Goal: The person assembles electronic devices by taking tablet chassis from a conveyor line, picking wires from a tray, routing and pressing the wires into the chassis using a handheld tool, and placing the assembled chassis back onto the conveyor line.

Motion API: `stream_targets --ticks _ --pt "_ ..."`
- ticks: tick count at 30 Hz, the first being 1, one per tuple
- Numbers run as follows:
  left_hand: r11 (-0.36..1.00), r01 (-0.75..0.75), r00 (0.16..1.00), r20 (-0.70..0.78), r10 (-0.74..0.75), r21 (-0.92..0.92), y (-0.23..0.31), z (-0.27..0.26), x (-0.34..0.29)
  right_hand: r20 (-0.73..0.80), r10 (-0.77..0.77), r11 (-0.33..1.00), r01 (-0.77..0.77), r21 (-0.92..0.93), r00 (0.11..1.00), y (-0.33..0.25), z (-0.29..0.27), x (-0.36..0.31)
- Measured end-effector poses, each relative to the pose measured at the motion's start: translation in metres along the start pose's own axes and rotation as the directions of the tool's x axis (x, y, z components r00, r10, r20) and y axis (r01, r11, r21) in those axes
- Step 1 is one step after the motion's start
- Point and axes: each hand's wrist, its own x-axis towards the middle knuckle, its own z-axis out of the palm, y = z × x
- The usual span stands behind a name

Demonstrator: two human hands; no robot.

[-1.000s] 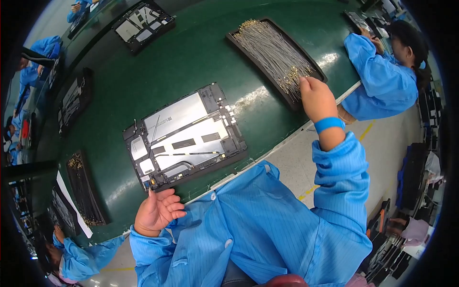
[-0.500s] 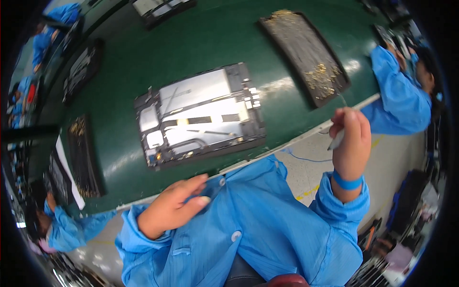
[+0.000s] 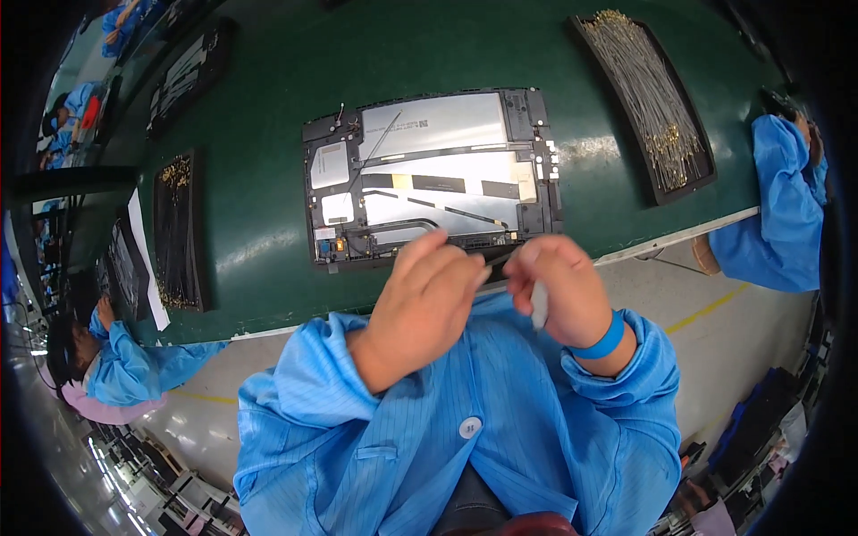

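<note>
My left hand (image 3: 420, 304) and my right hand (image 3: 567, 295) come close together at the table's front edge, just in front of an opened flat device (image 3: 433, 179). A pale grey, slim pointed tool (image 3: 539, 304) is held in the curled fingers of my right hand. The left fingers are bent, with thumb and fingertips close together toward the right hand; what they pinch, if anything, is too small to make out. The device shows silver battery-like panels, black strips and a dark frame. A thin dark cable (image 3: 384, 143) lies loosely over its left part.
A black tray of grey cables with gold ends (image 3: 657, 116) lies at the right; a tray of black cables (image 3: 180, 237) lies at the left. Another device (image 3: 183, 76) is at the far left. Blue-clad people sit at the left (image 3: 134, 357) and right (image 3: 773, 205).
My right hand has come left from beside the grey-cable tray, still with the pale tool. My left hand has moved right and up to meet it. The view has shifted.
</note>
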Motion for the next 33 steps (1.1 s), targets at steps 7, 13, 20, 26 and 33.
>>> stream_targets --ticks 7,13,20,26,33 --pt "0.975 0.024 1.000 -0.022 -0.019 0.221 -0.011 -0.002 0.005 -0.419 -0.202 0.945 0.288 0.155 0.885 -0.016 0.010 0.009" --pt "0.956 -0.035 0.997 0.080 0.012 0.292 -0.022 -0.009 -0.007 -0.485 -0.364 0.854 0.493 0.166 0.795 -0.020 0.010 0.016" --pt "0.953 -0.077 0.992 0.118 0.044 0.292 -0.025 -0.010 -0.007 -0.279 -0.802 0.596 0.737 -0.319 0.528 0.009 0.009 0.031" --pt "0.954 -0.073 0.993 0.108 0.043 0.292 -0.025 -0.010 -0.007 -0.164 -0.883 0.460 0.736 -0.497 0.440 0.021 0.005 0.040" --pt "0.955 -0.068 0.994 0.100 0.040 0.290 -0.027 -0.009 -0.008 -0.220 -0.819 0.570 0.709 -0.415 0.530 0.018 0.007 0.036"
